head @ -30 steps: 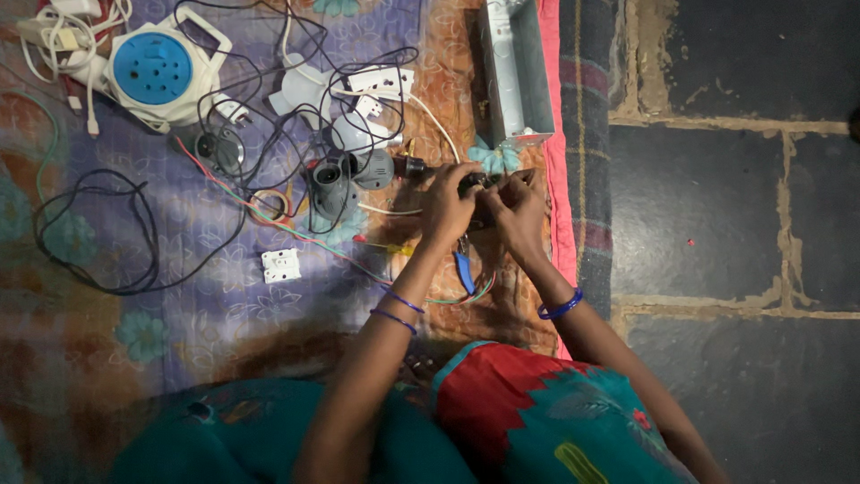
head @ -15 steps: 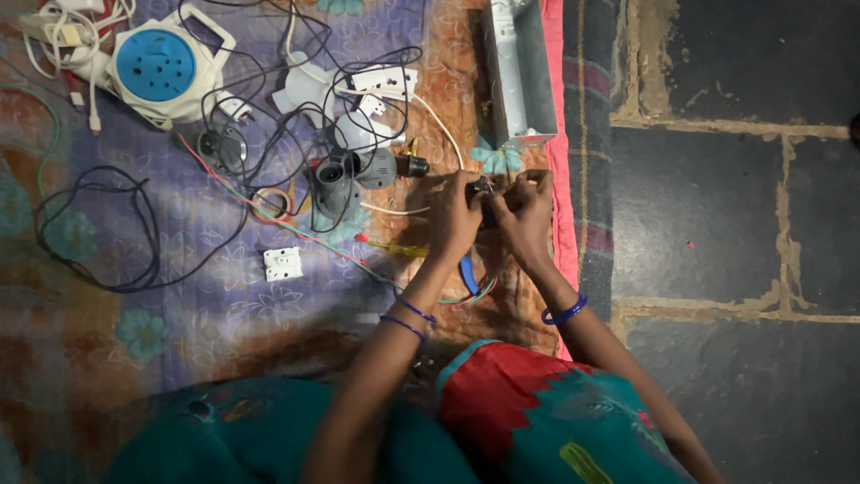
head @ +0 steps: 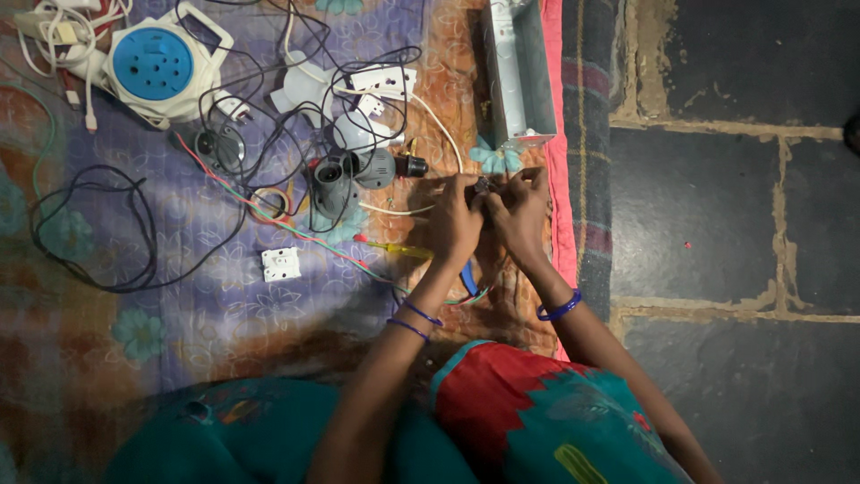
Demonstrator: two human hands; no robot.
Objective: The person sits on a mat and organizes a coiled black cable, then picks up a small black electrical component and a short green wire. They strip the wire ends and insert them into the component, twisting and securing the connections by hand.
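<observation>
Two hands pinch a small dark part at mid-frame

The left hand [head: 457, 220] and right hand [head: 520, 211] meet, both grasping a small dark fitting [head: 485, 186], seemingly mid-assembly; fine fingertip control matters here. A yellow screwdriver [head: 394, 248] lies just left on the floral cloth [head: 179, 314]; stone floor [head: 717, 206] at right.

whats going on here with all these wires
A person sits on a patterned cloth on the floor, both hands together over a small dark part. The left hand and right hand pinch it between the fingertips; what it is cannot be told. Tangled black cables, a blue and white cord reel and a white switch lie nearby.
</observation>
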